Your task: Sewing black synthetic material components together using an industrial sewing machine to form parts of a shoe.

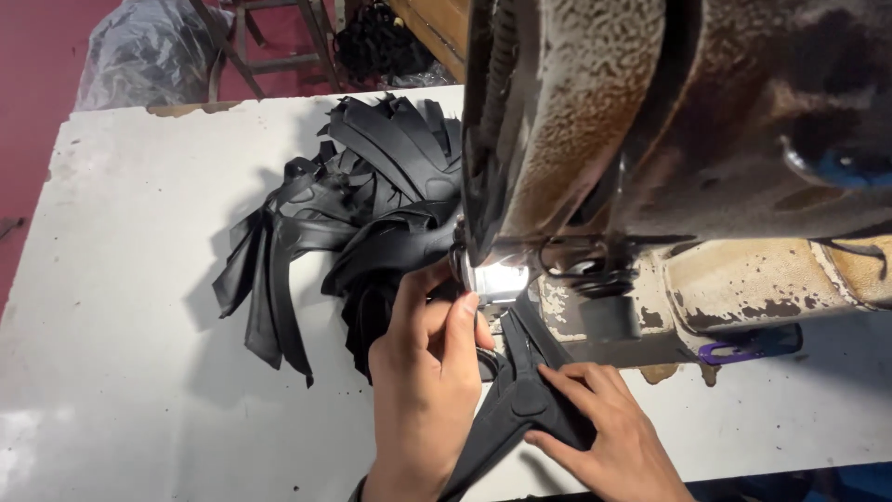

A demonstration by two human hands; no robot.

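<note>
Feeding a black strap piece under the sewing machine head

Left hand [423, 372] pinches the black piece [520, 395] near the needle area; right hand [609, 432] lies open, fingers flat on it (keep it taut), black cut pieces [344, 214] heaped far-left.

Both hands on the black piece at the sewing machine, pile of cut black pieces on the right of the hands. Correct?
Not quite. The head view shows the pile of black pieces left of the hands, not right. The rest holds: left hand and right hand both rest on the black piece at the sewing machine.
</note>
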